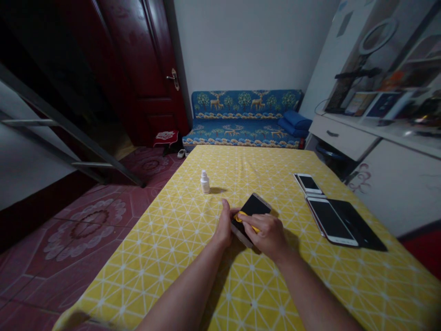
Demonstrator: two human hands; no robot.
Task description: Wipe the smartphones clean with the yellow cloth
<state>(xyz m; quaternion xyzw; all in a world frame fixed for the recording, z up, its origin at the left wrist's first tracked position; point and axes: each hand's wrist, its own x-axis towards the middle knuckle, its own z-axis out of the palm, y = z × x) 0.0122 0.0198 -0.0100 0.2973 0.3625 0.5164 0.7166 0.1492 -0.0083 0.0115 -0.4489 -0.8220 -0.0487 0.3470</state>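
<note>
A smartphone (257, 205) with a dark screen is tilted above the yellow table, its left edge in my left hand (224, 225). My left thumb points up beside the phone, and the other fingers go out of sight beneath it. My right hand (267, 232) presses a yellow cloth (242, 215) onto the screen, fingers closed over it. Part of the cloth shows by the fingertips and another bit below the index finger. Beyond my left hand stands a small white bottle (205, 183), upright with its cap on.
On the right of the yellow tablecloth (165, 257) lie a small white phone (309, 182) and a larger white phone (332, 219) with an open dark cover (360, 225). A blue sofa (237, 124) borders the far edge; a white cabinet (396, 174) stands right, a metal ladder (79, 133) left.
</note>
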